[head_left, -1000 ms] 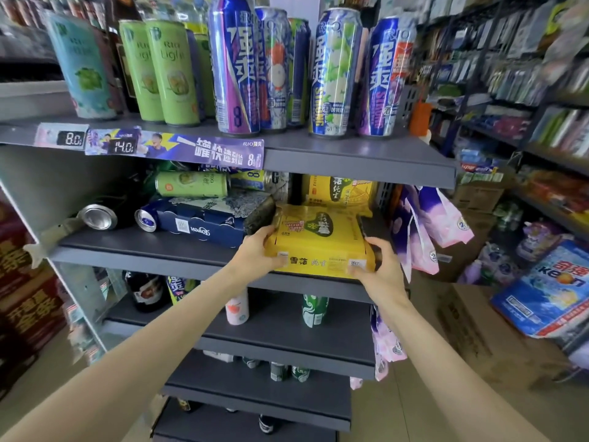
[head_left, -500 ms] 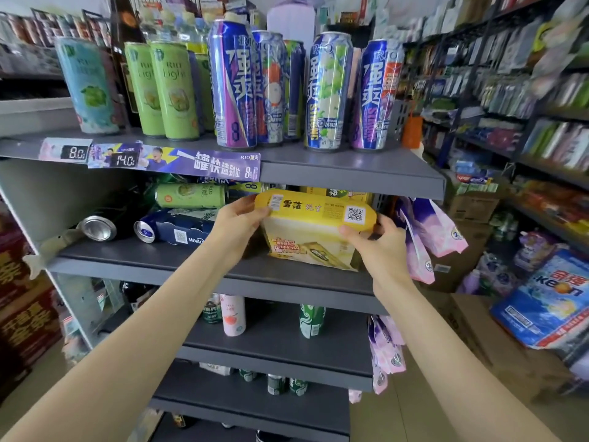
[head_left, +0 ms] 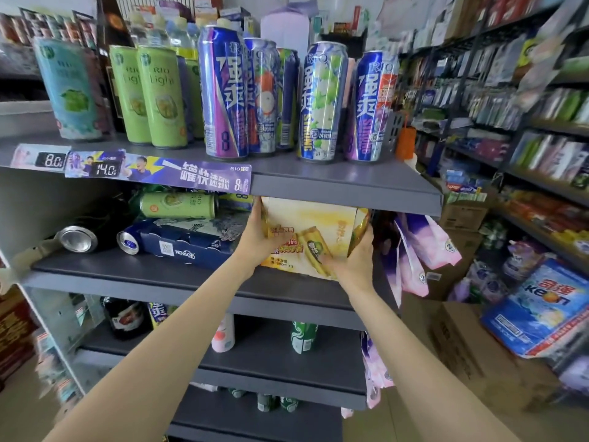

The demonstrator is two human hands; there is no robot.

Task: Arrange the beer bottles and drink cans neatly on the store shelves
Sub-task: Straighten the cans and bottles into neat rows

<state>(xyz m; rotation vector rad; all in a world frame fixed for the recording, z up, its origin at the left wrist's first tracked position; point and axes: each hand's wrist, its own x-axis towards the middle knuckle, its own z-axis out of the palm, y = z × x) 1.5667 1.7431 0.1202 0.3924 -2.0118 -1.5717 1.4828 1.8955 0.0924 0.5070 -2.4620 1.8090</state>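
Note:
A yellow carton of beer cans (head_left: 314, 226) stands on end on the second shelf (head_left: 153, 275), its top just under the shelf above. My left hand (head_left: 259, 237) grips its left side and my right hand (head_left: 355, 260) holds its lower right corner. To its left lie a dark blue multipack of cans (head_left: 188, 242), a green can (head_left: 178, 205) resting on top of it, and a silver-ended can (head_left: 78, 239) on its side. Tall purple and green cans (head_left: 223, 94) stand upright along the top shelf (head_left: 344, 183).
Lower shelves hold a pink can (head_left: 223, 334), a green can (head_left: 302, 336) and a dark bottle (head_left: 126, 319). Pink packets (head_left: 424, 247) hang off the shelf's right end. Cardboard boxes (head_left: 465, 352) and a blue bag (head_left: 541, 307) sit on the floor at right.
The yellow carton has been tipped up from flat onto its end and pushed back under the upper shelf. Both hands stayed on it, shifting lower on its sides.

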